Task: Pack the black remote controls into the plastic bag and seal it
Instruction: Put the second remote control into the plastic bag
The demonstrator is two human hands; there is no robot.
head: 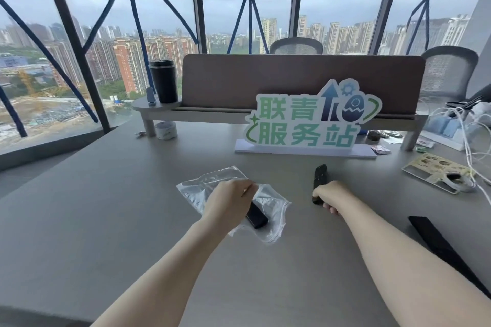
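A clear plastic bag (202,188) lies flat on the grey table (106,207) in the middle. One black remote (256,216) is partly inside its open end, its near end showing. My left hand (228,203) rests on the bag and pinches its upper edge, covering most of that remote. A second black remote (320,176) lies to the right, pointing away from me. My right hand (328,194) is closed around its near end. A third long black remote (435,241) lies at the right, partly behind my right forearm.
A white and green standing sign (310,119) stands behind the bag. A desk divider with a shelf carries a black tumbler (163,81). A tape roll (166,130) sits under the shelf. White cables (467,146) and a tray (435,175) crowd the right side.
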